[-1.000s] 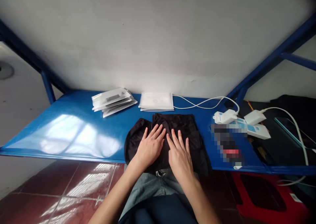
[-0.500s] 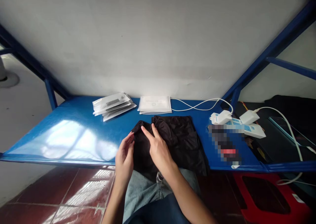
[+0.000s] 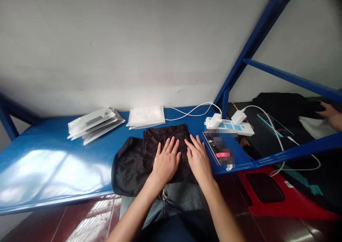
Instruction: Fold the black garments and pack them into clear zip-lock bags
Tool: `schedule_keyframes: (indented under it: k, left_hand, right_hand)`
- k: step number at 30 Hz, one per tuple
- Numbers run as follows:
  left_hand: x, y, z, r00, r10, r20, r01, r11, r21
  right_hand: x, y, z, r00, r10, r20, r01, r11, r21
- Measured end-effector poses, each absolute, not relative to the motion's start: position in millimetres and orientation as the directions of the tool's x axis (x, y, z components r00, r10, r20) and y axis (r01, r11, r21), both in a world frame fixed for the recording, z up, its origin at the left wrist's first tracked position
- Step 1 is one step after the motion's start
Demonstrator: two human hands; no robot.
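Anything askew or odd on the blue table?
I see no spill or damage. The left pile of packets is fanned crookedly, unlike the squarer pile beside it. The black cloth laps slightly over the blue table's near edge. Part of the phone is pixelated.

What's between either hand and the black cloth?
Nothing visible. The left hand lies directly on the black cloth; the right hand is at its right edge, no object between. The phone lies off to the right of that hand.
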State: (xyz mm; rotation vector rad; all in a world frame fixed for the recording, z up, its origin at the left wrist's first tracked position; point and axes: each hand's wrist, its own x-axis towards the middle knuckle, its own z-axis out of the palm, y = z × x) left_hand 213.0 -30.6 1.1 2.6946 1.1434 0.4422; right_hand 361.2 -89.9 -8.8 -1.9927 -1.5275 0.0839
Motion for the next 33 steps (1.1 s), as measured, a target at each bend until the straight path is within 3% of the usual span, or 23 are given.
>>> schedule_keyframes:
  k: [4, 9, 12, 18, 23, 26, 29, 33]
  left_hand:
    - [201, -32, 7, 0.659, 0.729, 0.188, 0.669, -0.682, 0.296]
    - [138, -31, 6, 0.499, 0.824, 0.27, 0.784, -0.561, 0.265]
    - [96, -30, -1, 0.363, 0.894, 0.262, 0.884, -0.419, 0.206]
    - [83, -31, -5, 0.31, 0.917, 0.251, 0.912, -0.361, 0.195]
    - [87, -38, -7, 0.291, 0.917, 0.273, 0.911, -0.352, 0.213]
    - [77, -21, 2, 0.327, 0.906, 0.268, 0.897, -0.387, 0.213]
    - [66, 32, 21, 0.379, 0.889, 0.255, 0.858, -0.441, 0.263]
    - [65, 127, 36, 0.503, 0.82, 0.272, 0.794, -0.563, 0.229]
  right_hand:
    - [355, -77, 18, 0.206, 0.916, 0.343, 0.914, -0.055, -0.402]
    - [320, -66, 34, -0.067, 0.913, 0.403, 0.834, 0.274, -0.48]
    - [303, -68, 12, -0.088, 0.925, 0.369, 0.889, 0.241, -0.39]
    - [299, -69, -16, -0.134, 0.941, 0.312, 0.954, 0.207, -0.217]
    - [300, -72, -8, -0.127, 0.948, 0.292, 0.96, 0.191, -0.203]
    - [307, -57, 9, -0.144, 0.97, 0.196, 0.959, 0.185, -0.213]
    - [318, -10, 34, -0.188, 0.975, 0.115, 0.936, 0.213, -0.28]
    - [322, 75, 50, -0.217, 0.966, 0.14, 0.925, 0.25, -0.286]
